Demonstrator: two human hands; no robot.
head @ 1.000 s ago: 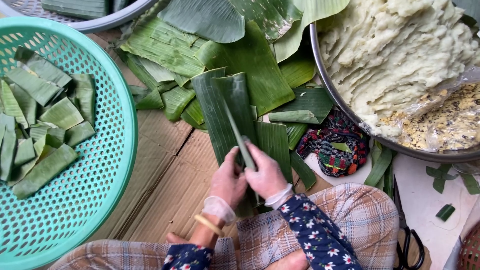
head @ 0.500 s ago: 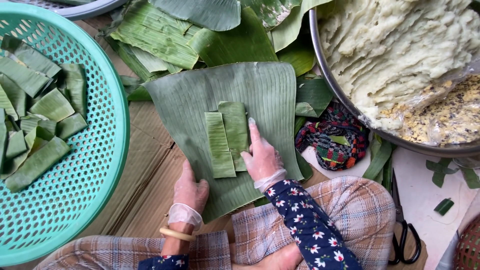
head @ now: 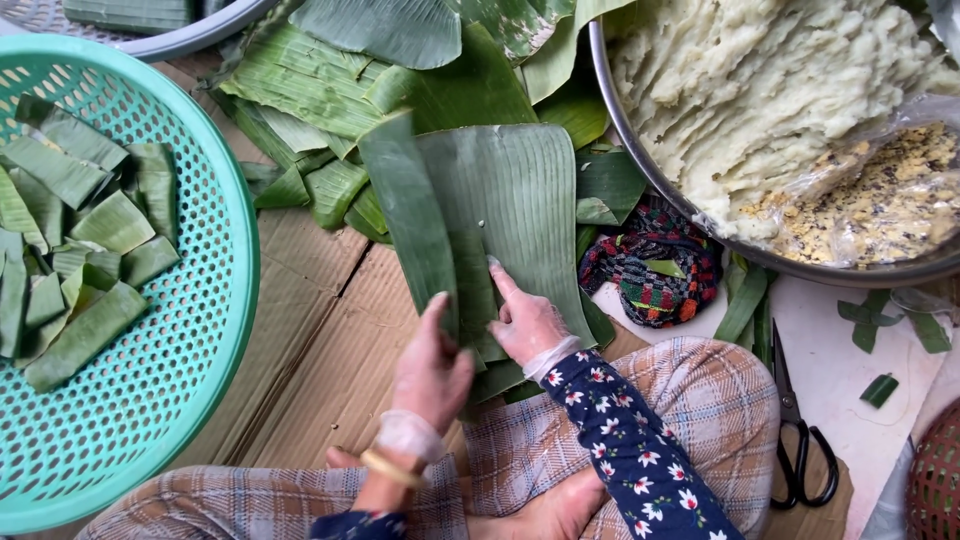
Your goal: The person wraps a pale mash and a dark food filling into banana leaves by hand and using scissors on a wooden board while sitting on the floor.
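A large green banana leaf (head: pixel 520 215) lies on the cardboard in front of me, its left side folded over toward the middle. My left hand (head: pixel 432 365), in a thin clear glove, holds up that folded left flap (head: pixel 405 215) at its near end. My right hand (head: pixel 525 320), also gloved, presses flat on the leaf's near middle, fingers pointing away from me. What lies under the fold is hidden. My knees in checked cloth sit just below the hands.
A teal plastic basket (head: pixel 215 330) at left holds several folded leaf parcels (head: pixel 85 260). A metal basin (head: pixel 650 175) at right holds pale dough and a bag of yellow filling (head: pixel 880 205). Loose leaves (head: pixel 320 90) lie behind. Black scissors (head: pixel 795 440) lie at right, beside a colourful woven cloth (head: pixel 650 265).
The leaf lay open flat with two small leaf strips on it half a second ago. My left hand has since folded its left side over them; my right hand stays pressed down.
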